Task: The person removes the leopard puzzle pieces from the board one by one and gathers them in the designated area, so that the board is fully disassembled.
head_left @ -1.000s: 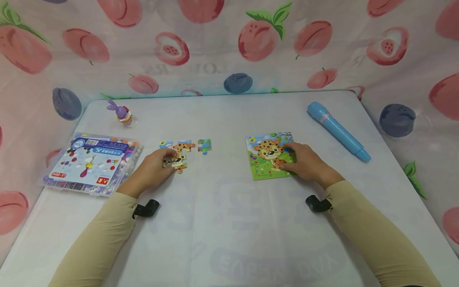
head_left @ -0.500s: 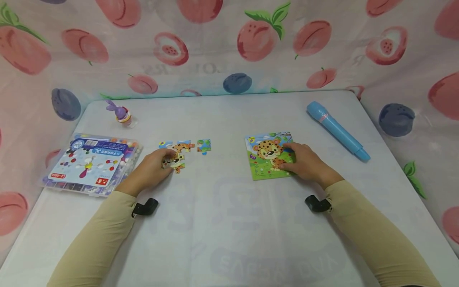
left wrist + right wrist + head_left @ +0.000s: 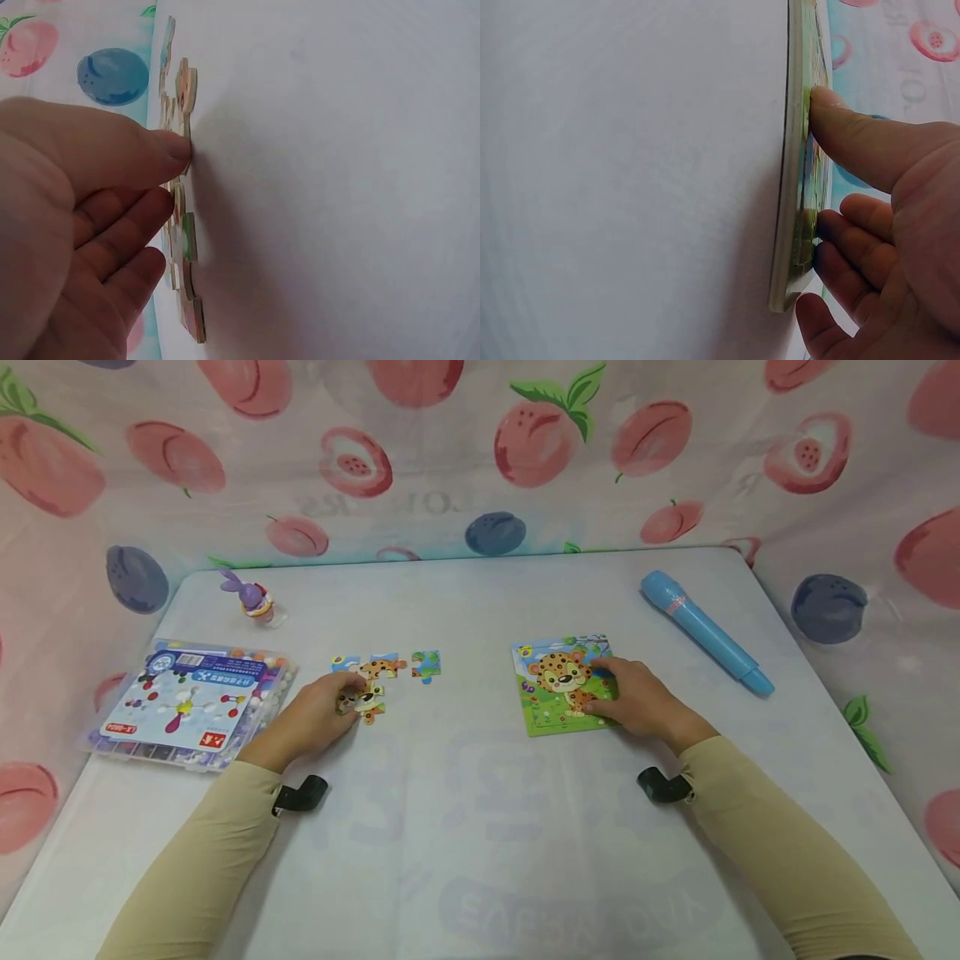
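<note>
Pieces (image 3: 369,700) on surface (image 3: 480,785), left of board (image 3: 546,703); left hand (image 3: 318,710) touches them, loosely spread. Right hand (image 3: 637,697) spans board's right side, wide. Sideways left-hand push could break pieces apart.

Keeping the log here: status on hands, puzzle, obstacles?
Left hand touching puzzle pieces. Right hand on leopard board. Rightmost piece sits apart. No obstruction seen at either hand.

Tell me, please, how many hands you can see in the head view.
2: the left hand at the puzzle pieces, the right hand touching the leopard puzzle.
</note>
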`<act>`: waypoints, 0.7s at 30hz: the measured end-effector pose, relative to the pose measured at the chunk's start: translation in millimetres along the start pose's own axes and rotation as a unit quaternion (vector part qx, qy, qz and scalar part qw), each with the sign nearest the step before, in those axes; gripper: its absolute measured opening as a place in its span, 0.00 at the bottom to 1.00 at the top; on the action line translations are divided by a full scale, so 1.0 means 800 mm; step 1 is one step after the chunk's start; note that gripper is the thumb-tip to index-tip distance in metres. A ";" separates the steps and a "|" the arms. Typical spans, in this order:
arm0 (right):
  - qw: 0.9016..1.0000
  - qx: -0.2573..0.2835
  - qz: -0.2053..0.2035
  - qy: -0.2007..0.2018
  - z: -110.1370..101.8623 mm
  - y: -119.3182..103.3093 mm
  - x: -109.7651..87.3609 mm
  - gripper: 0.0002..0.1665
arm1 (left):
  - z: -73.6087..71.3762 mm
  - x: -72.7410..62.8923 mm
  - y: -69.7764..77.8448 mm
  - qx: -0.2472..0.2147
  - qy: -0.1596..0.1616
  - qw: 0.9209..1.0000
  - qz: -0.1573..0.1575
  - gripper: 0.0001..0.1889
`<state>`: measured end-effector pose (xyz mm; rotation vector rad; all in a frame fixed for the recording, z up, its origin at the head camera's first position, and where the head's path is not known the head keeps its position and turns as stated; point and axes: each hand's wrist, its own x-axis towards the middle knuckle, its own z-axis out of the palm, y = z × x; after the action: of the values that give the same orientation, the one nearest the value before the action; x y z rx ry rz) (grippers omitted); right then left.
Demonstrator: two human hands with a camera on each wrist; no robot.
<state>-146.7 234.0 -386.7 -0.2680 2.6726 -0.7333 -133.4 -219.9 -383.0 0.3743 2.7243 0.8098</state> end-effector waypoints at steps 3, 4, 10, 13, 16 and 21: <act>1.000 -0.002 0.001 -0.001 -0.001 -0.002 -0.001 0.44 | -0.002 -0.001 0.002 -0.003 0.001 1.000 -0.002 0.24; 1.000 -0.002 0.002 -0.001 -0.001 -0.002 -0.001 0.44 | -0.003 -0.002 0.004 -0.005 0.002 1.000 -0.001 0.25; 1.000 -0.003 0.004 -0.004 -0.003 -0.002 -0.002 0.44 | 0.001 0.006 0.022 -0.024 0.005 1.000 0.010 0.29; 1.000 -0.002 0.003 -0.004 -0.003 -0.002 -0.001 0.44 | 0.006 0.013 0.033 -0.029 0.007 0.999 0.025 0.31; 1.000 -0.001 0.001 -0.004 -0.004 -0.002 -0.001 0.44 | 0.013 0.020 0.043 -0.032 0.011 0.998 0.044 0.31; 1.000 0.003 -0.003 -0.005 -0.003 -0.001 0.000 0.44 | 0.024 0.034 0.059 -0.034 0.001 0.997 0.068 0.29</act>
<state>-147.3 234.3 -384.2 -0.2767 2.6621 -0.7389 -144.3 -163.4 -376.9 0.5489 2.6878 0.9372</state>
